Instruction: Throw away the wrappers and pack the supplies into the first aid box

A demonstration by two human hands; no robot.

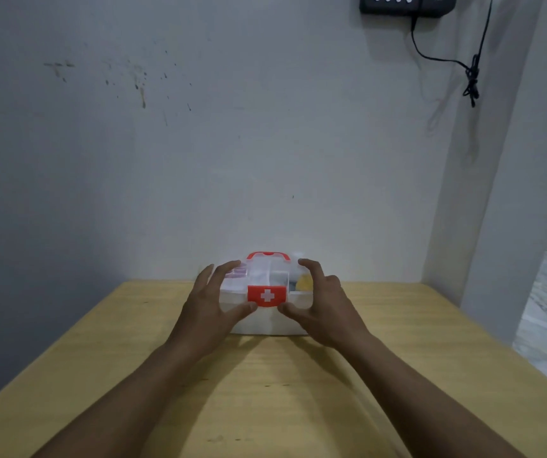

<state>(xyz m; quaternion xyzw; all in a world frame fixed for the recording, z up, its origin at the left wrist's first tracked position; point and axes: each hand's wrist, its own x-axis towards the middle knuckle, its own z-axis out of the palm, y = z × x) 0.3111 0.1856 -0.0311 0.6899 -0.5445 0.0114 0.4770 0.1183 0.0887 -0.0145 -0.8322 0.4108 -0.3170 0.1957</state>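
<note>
The left hand (211, 304) is spread wide against the left side of the translucent white plastic first aid box (267, 300), its fingers laid over the lid's left edge and its thumb pressed against the front just below the red latch with a white cross (267, 295). The right hand (323, 304) is held in the same way on the right side, with fingers curled over the lid's right edge and the thumb brought in to the front beneath the latch. Nothing is enclosed by either hand; the box is simply braced between them. The box is seen standing on the pale yellow wooden tabletop (282, 391), near its far edge and close to the white wall (232, 127). The lid is lowered and the red arched carrying handle (268, 255) is raised above it. Some contents are dimly seen through the lid, among them a yellow item (305, 281) on the right, too blurred to be identified. A black device with a hanging black cable (407, 3) is mounted high on the wall.
</note>
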